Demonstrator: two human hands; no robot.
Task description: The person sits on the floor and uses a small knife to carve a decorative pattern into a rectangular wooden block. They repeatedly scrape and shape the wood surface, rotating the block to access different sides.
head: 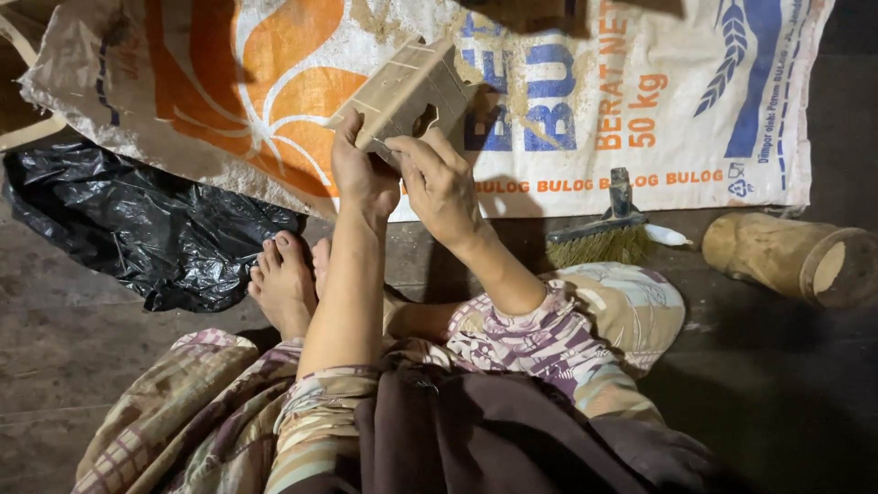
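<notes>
Dim concrete floor (pixel 82 366), grey and dusty, seen from above. Spread along its far edge — a white woven sack (pixel 567 101) with orange and blue print, dusted with pale grit. Held above the sack's near edge, just left of the middle: a small tan wooden block (pixel 412 91) with ruled lines and a dark notch cut in one face, tilted with one corner up. Left hand (pixel 361 174) clamped on the block's lower left side, thumb and fingers closed round it. Right hand (pixel 439 183) gripping the lower right, fingers curled over the face near the notch, thumb pressed beside them. Both forearms reaching forward from a patterned sleeve and lap. Bare feet (pixel 285 279) resting on the floor just under the hands, toes towards the sack. Off to the left, touching the sack's near edge — crumpled black plastic sheet (pixel 146 229). To the right, a short straw hand brush (pixel 604 238) lying at the sack's near edge, bristles towards the knee. Further right, well apart from the hands, a brown cylindrical container (pixel 796 256) lying on its side, open end facing right.
</notes>
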